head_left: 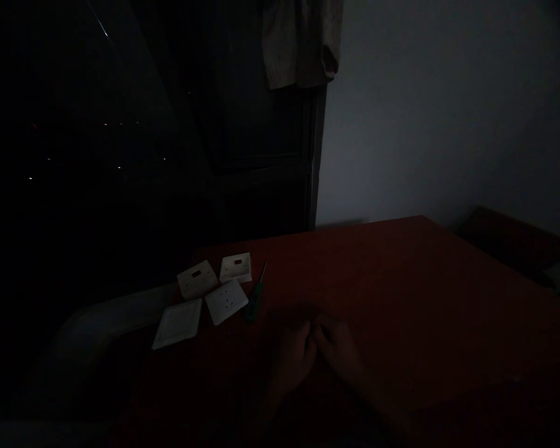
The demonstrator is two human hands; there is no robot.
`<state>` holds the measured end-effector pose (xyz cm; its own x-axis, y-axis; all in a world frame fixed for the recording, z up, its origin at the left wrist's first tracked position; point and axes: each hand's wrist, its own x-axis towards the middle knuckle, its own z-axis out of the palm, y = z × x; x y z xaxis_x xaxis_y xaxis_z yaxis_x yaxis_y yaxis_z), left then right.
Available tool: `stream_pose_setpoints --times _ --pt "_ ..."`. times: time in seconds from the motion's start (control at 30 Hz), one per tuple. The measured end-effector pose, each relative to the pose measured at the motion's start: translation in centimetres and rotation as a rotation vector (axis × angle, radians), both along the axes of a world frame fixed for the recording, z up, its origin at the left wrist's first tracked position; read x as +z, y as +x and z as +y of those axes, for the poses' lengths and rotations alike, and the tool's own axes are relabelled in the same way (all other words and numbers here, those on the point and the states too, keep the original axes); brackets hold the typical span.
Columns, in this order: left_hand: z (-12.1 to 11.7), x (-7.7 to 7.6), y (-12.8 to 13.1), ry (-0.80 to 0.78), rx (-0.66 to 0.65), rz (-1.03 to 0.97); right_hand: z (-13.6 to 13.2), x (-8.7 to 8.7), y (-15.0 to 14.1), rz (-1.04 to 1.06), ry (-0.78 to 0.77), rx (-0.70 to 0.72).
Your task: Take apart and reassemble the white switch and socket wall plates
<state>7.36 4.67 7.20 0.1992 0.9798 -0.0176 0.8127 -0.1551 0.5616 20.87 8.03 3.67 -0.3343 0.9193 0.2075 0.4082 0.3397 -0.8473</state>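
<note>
In deep shadow, my left hand [292, 358] and my right hand [338, 348] rest close together over the red-brown table, fingers curled in and touching near the thumbs. I see nothing in either one. To their left lies a screwdriver [254, 303] with a green handle, its metal shaft pointing away. Beside it are a white socket panel [226, 301] with several pin holes and a blank white cover plate [177, 322]. Behind these sit two white wall mounting boxes, one left [197, 280] and one right [228, 267], each with a rectangular cutout.
The red-brown table [401, 280] runs to a pale wall [448, 112] at the back right. A dark window [98, 143] with small lights in it fills the left side. A curtain [301, 43] hangs above the table's far edge. Dark furniture [504, 233] stands at the right.
</note>
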Motion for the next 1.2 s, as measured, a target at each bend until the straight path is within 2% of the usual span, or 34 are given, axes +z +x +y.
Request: stream_pose_setpoints --times 0.67,1.03,1.2 --pt "0.08 -0.81 -0.07 0.025 0.011 -0.007 -0.13 0.23 -0.05 0.004 -0.001 0.002" --pt "0.02 -0.35 -0.06 -0.015 0.015 0.027 -0.07 -0.05 0.01 0.001 -0.012 0.011" --pt "0.03 -0.36 -0.13 0.035 -0.004 0.029 -0.03 -0.14 -0.01 -0.005 -0.01 0.003"
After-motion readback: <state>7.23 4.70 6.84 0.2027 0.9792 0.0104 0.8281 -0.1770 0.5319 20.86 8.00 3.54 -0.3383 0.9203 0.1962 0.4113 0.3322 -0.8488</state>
